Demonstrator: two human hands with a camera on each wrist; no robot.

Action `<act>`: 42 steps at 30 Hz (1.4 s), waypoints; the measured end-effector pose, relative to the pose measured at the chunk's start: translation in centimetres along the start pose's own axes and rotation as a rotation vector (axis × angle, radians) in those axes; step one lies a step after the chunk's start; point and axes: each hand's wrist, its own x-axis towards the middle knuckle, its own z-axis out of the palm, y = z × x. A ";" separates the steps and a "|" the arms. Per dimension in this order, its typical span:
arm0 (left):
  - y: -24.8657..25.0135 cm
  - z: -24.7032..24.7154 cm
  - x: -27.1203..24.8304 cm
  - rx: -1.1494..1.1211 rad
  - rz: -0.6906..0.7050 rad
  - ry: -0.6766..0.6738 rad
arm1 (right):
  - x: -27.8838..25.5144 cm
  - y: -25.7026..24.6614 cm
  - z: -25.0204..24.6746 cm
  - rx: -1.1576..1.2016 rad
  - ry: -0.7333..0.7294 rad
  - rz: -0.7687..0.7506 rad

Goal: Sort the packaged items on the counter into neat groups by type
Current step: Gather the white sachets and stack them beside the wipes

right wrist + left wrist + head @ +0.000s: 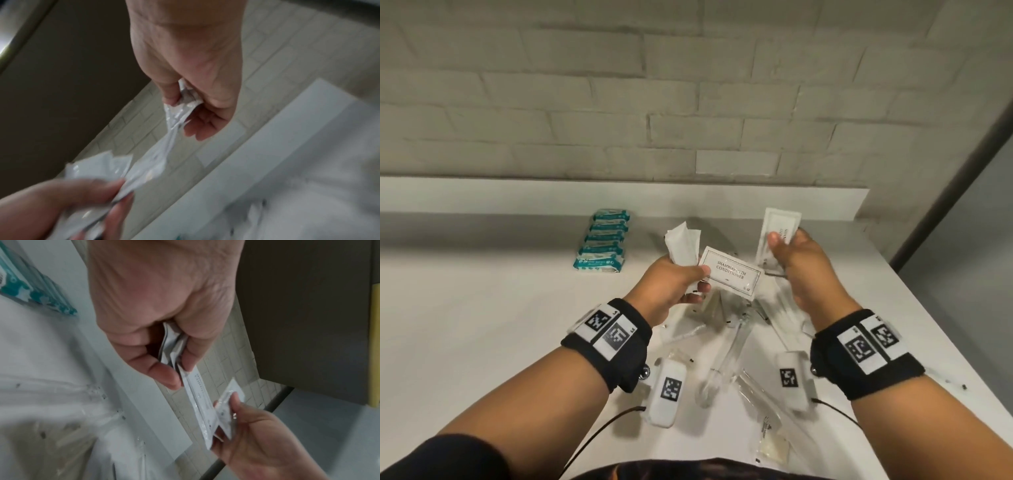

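Both hands raised above the table [482,325], over the unsorted heap of clear-wrapped items [726,346]. Left hand [671,287] pinches the shampoo sachet [732,274] by its near-left corner, thumb on top, with a few more white sachets [683,246] bunched in the same grip behind it. Right hand [801,270] grips a taller white sachet [779,236], thumb pressed on its face, fingers curled behind; the left wrist view shows the far corner of the shampoo sachet reaching the right fingers [236,404].

Teal packs [602,246] already lined up in a neat row, left and back of the heap. The heap itself is not yet sorted.

Handling, by judgement: sachets are light, thin, floppy, glossy film, so likely slippery when stacked; pinch at the sealed flat edges, not the filled middle. Squeezing hard could burst a seal. The bunch in the left hand may fan out and drop.
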 end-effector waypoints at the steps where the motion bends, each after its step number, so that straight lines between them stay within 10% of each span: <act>1: 0.1 -0.3 0.0 0.019 -0.003 -0.006 | 0.1 -0.7 -0.7 -0.028 -0.072 -0.027; 5: 0.6 0.0 -0.2 0.026 -0.020 -0.118 | -0.6 -2.0 -0.4 -0.431 -0.547 0.048; 13: 1.6 -0.8 -1.0 -0.169 -0.091 -0.156 | -0.1 -0.6 0.2 -0.031 -0.213 0.069; 19: 1.5 -0.3 -1.3 0.117 0.044 -0.182 | -0.3 -2.3 2.3 0.191 -0.401 0.157; 28: 2.4 -1.3 -0.8 -0.211 -0.041 -0.060 | -1.2 -1.6 1.6 -0.256 -0.381 -0.460; 36: 1.7 -1.8 0.0 -0.090 0.147 0.148 | -1.3 -1.1 -0.8 -0.043 -0.181 0.000; 42: 1.9 0.1 -0.3 0.033 0.242 0.083 | -1.9 -2.0 2.2 0.108 -0.422 0.062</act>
